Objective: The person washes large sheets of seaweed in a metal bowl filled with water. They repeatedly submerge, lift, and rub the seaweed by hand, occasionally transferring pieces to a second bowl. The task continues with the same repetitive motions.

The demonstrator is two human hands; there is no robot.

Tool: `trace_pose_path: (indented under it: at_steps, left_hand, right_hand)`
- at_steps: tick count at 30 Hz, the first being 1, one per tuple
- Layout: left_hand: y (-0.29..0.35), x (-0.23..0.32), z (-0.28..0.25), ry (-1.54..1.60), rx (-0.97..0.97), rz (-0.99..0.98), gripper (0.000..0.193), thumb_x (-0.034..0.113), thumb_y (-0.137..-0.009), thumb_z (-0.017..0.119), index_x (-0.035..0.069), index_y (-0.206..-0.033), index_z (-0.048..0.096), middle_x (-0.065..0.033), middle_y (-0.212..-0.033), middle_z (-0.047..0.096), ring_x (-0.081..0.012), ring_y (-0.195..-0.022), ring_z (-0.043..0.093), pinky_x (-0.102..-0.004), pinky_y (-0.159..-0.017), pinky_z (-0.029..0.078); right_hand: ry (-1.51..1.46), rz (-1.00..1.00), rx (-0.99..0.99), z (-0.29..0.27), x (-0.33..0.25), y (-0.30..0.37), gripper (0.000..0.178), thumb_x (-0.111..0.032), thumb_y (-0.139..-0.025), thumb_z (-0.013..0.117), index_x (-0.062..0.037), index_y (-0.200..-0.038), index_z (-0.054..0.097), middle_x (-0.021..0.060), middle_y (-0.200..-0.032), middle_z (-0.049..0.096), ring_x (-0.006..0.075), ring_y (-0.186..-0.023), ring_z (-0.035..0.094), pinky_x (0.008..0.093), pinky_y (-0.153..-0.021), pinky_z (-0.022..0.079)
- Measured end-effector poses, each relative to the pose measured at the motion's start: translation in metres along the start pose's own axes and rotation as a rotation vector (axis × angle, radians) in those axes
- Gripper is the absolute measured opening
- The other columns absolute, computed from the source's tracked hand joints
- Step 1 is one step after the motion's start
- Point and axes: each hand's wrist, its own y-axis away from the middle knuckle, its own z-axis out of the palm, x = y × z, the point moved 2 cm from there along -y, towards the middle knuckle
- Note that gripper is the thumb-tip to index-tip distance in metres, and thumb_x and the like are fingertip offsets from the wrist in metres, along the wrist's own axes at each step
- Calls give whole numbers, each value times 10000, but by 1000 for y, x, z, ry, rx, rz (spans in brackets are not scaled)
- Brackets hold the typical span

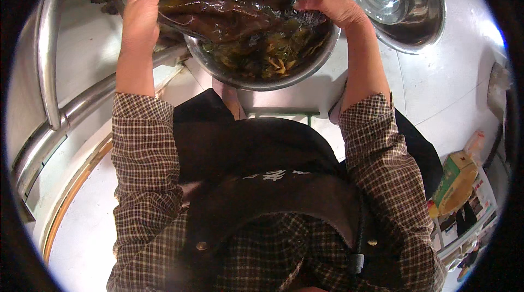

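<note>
A broad, wet, brown-green sheet of kelp [229,5] is stretched between my two hands over a round metal basin [262,85]. My left hand [143,14] pinches its left end, thumb on top, just past the basin's left rim. At the other end my right hand [334,5] grips the kelp near the right rim, thumb and fingers closed on it. Beneath the sheet, more dark kelp [256,60] with yellowish bits lies in the basin. Part of that heap is hidden by the sheet.
A second metal basin [423,24], holding what looks like clear water, stands at the far right. Curved metal rails [46,57] run along the left. A green-and-tan box [456,183] sits on a rack at the lower right. Pale tiles [431,81] cover the floor.
</note>
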Motion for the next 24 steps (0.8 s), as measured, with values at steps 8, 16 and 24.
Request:
trace_pose_path:
  at_steps: [8, 16, 24]
  left_hand:
    - [5, 24, -23, 269, -436, 136, 147, 152, -949, 667, 35, -1033, 639, -84, -929, 688, -208, -911, 672, -391, -918, 541]
    - [43, -73, 38, -788, -501, 215, 369, 380, -894, 701, 42, -1034, 654, -164, -934, 682, -266, -896, 650, -383, -830, 506]
    - [71, -112, 58, -1164, -979, -155, 513, 538, -957, 571, 40, -949, 698, -103, -868, 716, -225, -826, 650, -393, -819, 503]
  right_hand:
    - [-227, -242, 126, -10, -44, 33, 336, -65, -814, 757, -35, -1131, 651, 163, -936, 692, 305, -945, 693, 395, -768, 569]
    - [410, -210, 15, 34, 49, 29, 228, -74, -746, 753, -193, -939, 778, 44, -918, 745, 191, -890, 695, 315, -863, 544]
    - [751, 210, -342, 45, 70, 29, 308, -215, -699, 767, -250, -1004, 780, 79, -958, 750, 270, -917, 711, 377, -851, 569]
